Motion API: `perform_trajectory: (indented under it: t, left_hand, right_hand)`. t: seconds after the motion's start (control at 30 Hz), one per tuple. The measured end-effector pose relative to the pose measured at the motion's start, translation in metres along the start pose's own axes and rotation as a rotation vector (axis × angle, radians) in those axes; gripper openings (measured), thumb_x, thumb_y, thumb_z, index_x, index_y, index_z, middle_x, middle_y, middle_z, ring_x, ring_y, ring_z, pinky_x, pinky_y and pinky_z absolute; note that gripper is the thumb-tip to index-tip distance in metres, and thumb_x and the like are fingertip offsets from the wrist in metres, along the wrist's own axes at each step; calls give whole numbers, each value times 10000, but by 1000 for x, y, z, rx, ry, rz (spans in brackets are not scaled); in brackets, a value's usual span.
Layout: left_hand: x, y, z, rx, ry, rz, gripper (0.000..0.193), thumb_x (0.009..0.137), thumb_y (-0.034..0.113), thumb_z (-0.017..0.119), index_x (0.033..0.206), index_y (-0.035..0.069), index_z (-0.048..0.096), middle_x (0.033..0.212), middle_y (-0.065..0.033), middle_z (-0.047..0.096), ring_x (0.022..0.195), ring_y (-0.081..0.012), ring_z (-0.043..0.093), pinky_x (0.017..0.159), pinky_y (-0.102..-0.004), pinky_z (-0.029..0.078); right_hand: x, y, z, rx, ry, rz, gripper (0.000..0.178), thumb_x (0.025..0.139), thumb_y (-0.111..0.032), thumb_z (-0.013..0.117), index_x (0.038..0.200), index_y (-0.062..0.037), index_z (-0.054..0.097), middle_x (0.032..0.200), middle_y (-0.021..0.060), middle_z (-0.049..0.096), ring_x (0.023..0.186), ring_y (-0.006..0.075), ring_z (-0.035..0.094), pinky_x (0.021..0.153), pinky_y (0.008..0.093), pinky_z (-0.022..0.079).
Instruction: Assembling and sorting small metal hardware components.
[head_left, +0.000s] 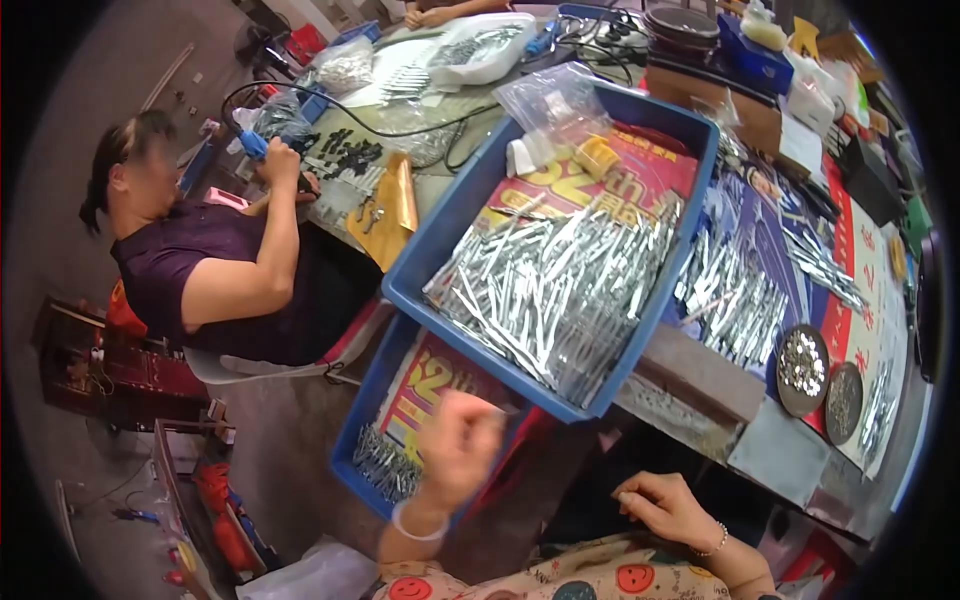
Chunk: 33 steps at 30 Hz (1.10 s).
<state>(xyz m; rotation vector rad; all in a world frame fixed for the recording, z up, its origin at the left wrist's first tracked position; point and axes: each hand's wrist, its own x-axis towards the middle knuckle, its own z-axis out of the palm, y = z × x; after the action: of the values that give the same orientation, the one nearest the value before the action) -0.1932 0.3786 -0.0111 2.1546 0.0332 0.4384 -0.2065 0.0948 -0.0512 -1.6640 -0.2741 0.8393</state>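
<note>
My left hand (458, 445) is raised and blurred above the lower blue tray (358, 420), fingers curled; whether it holds anything cannot be told. That tray has a few silver metal strips (385, 468) at its near end. My right hand (665, 505) rests on my lap with loosely bent fingers and nothing in it. Just beyond, an upper blue tray (455, 215) sits tilted on the table edge, filled with a heap of silver metal strips (555, 285) over a red and yellow printed sheet (630, 170).
A seated person (215, 265) on the left works with a blue tool (253, 145) at the far table. More metal strips (735, 295) lie on the table to the right, beside two round dishes (803, 368) of small parts. Clear bags (555, 100), cables and boxes crowd the far side.
</note>
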Motion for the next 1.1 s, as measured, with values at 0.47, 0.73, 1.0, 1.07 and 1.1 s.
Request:
perform_trajectory:
  t: [0.47, 0.73, 1.0, 1.07, 1.1]
  left_hand:
    - [289, -257, -118, 875, 500, 301, 61, 836, 79, 587, 851, 45, 539, 827, -149, 564, 788, -365, 568, 659, -446, 454]
    - [323, -298, -124, 1073, 246, 15, 88, 782, 125, 625, 837, 75, 672, 841, -146, 648, 823, -344, 617, 716, -441, 493]
    - [246, -222, -140, 331, 568, 99, 169, 892, 89, 543, 928, -50, 632, 853, -131, 660, 790, -209, 620, 725, -309, 487]
    - [184, -154, -109, 269, 529, 188, 119, 905, 43, 522, 917, -42, 604, 858, -103, 648, 769, -166, 595, 710, -290, 481]
    - [149, -105, -86, 263, 465, 242, 81, 896, 24, 528, 893, -34, 585, 858, -109, 642, 769, -166, 594, 700, -298, 482]
  right_hand:
    - [25, 3, 6, -296, -61, -111, 189, 865, -172, 602, 955, -11, 641, 885, 146, 664, 798, 300, 655, 701, 352, 525]
    - [30, -14, 8, -207, 57, -104, 151, 858, -108, 571, 921, 23, 610, 890, 194, 623, 817, 369, 615, 708, 400, 490]
    - [18, -8, 5, -306, -82, -134, 184, 872, -156, 582, 980, -13, 623, 944, 153, 645, 847, 310, 638, 723, 372, 514]
    - [13, -3, 5, -313, -100, -181, 210, 874, -190, 592, 966, -7, 637, 945, 157, 650, 836, 313, 642, 730, 354, 521]
    - [10, -4, 5, -311, -99, -192, 207, 875, -187, 591, 965, -6, 636, 932, 155, 649, 830, 316, 641, 726, 357, 520]
